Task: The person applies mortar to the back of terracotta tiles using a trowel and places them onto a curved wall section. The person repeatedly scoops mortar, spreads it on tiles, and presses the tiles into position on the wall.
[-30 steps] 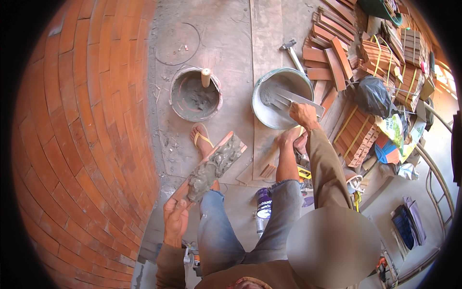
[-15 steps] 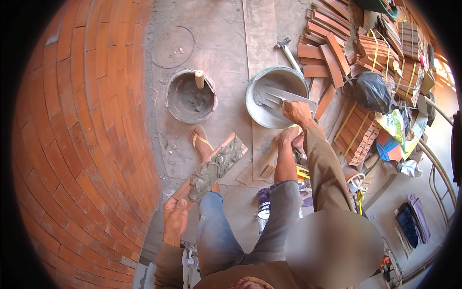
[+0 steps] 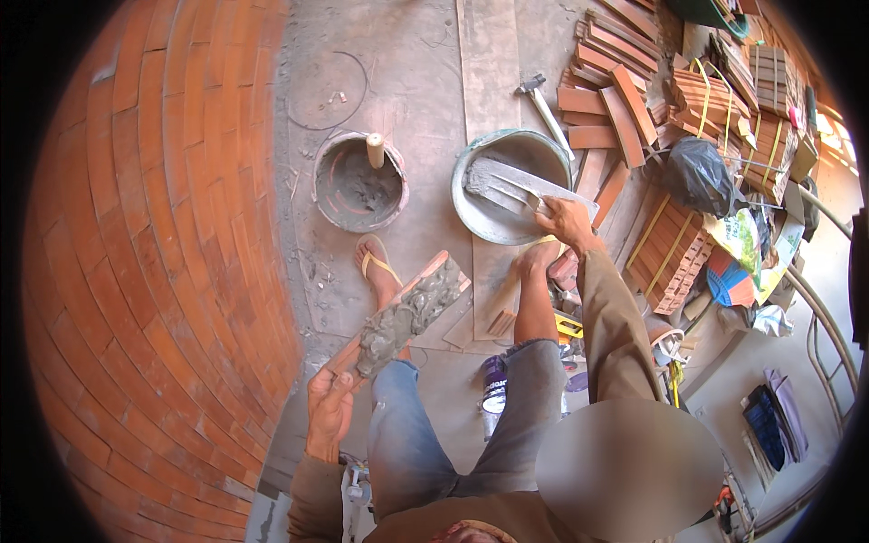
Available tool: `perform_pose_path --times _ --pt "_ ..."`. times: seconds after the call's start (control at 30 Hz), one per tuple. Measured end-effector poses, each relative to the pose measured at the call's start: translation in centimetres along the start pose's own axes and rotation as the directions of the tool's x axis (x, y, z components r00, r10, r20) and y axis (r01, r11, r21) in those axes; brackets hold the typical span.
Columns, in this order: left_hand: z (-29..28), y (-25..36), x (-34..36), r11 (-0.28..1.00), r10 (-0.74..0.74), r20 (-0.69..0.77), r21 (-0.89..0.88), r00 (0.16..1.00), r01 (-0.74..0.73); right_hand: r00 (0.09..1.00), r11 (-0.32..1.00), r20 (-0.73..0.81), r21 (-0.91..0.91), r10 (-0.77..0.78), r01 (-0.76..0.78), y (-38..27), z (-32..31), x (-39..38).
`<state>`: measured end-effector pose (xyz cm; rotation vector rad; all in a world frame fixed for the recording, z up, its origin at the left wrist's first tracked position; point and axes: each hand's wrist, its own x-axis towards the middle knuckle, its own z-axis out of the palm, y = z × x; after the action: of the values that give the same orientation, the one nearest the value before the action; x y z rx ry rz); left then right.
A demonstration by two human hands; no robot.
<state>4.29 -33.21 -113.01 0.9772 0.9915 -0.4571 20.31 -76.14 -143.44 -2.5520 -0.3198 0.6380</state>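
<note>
Showed a broad orange-brown brick wall [image 3: 163, 262] left of the left grip [image 3: 330, 405], with courses bent by the lens. Had a dusty grey floor [image 3: 412, 77] ahead of both grips, littered with small crumbs near the wall's foot, and a long straight-edged strip [image 3: 489, 72] ahead and left of the right grip [image 3: 563, 223]. Looked paler and smoother underfoot behind the right grip. Caught bright light [image 3: 835, 145] in slatted patches far to that grip's right.

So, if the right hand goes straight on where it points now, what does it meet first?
The right hand, trowel leading, would probably meet the round basin at its left inner wall, though depth is unclear.
</note>
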Motion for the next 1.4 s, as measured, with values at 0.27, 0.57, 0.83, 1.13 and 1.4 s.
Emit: perform_pose_path --times 0.27,0.57,0.83,1.13,1.4 --pt "-0.8 0.6 -0.8 1.0 0.013 0.022 -0.011 1.0 -0.012 0.986 0.986 0.022 0.028 0.165 -0.166 -1.1 -2.6 -4.1" --pt "-3.0 1.9 -2.1 0.998 0.053 0.077 -0.028 0.996 -0.051 0.987 0.987 0.005 0.033 0.158 -0.159 -8.4 -6.0 -5.9" --pt "-7.7 2.3 -3.2 0.98 0.027 -0.015 -0.196 1.0 -0.03 0.995 0.996 0.094 0.082 0.034 -0.041 -19.9 -2.0 -1.5" --pt "-13.1 2.5 -4.9 0.991 0.104 -0.073 -0.075 0.992 -0.109 0.959 0.955 0.231 0.205 0.166 -0.215 -30.4 8.1 7.7" --pt "-13.3 2.2 -5.5 0.986 0.107 -0.117 -0.111 0.987 -0.12 0.886 0.833 0.371 0.367 0.278 -0.415 -31.0 9.8 11.7"
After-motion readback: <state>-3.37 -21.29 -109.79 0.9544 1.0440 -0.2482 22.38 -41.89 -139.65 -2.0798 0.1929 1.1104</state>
